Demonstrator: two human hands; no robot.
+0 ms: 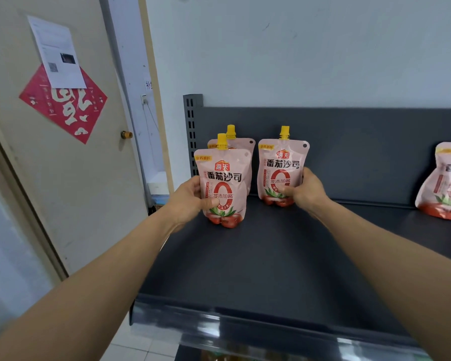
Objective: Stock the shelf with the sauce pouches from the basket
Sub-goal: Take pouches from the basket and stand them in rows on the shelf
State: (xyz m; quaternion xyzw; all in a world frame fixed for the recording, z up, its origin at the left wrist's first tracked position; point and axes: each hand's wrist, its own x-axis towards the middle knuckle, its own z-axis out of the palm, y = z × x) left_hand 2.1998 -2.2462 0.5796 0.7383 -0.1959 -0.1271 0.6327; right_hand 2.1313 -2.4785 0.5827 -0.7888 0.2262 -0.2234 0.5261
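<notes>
Pink tomato sauce pouches with yellow caps stand on a dark grey shelf (pixel 271 256). My left hand (pixel 190 199) grips one pouch (pixel 223 183) upright at the shelf's left end, its base on the board. Directly behind it stands a second pouch (pixel 242 147), mostly hidden. My right hand (pixel 305 191) holds another pouch (pixel 281 168) upright near the back panel, thumb across its front. A further pouch (pixel 445 183) stands at the right edge, cut off by the frame. The basket is out of view.
The shelf's slotted upright post (pixel 192 121) rises at the back left, with a white wall behind. To the left is a beige door (pixel 71 178) with a red paper decoration, a white sheet and a brass knob. A clear price rail (pixel 245 327) lines the shelf's front.
</notes>
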